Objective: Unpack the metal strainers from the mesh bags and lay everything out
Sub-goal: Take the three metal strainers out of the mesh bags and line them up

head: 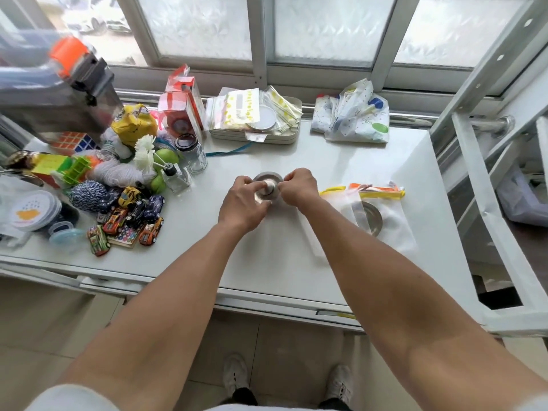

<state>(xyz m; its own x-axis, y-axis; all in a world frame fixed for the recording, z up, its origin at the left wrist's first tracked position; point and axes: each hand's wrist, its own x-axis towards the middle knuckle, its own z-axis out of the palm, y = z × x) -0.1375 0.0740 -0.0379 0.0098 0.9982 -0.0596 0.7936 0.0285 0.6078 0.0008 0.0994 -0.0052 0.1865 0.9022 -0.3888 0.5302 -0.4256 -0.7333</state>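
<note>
Your left hand (243, 203) and right hand (298, 186) both pinch metal strainer (268, 185) mid-worktop (184, 232). Right of strainer: mesh bag (382, 215), second strainer (370, 218) inside. Left of strainer: toy cars (130, 218).

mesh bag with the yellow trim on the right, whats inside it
Through the mesh bag a round metal strainer shows, lying flat. Its near edge is blurred by the mesh, so anything else inside cannot be told.
</note>
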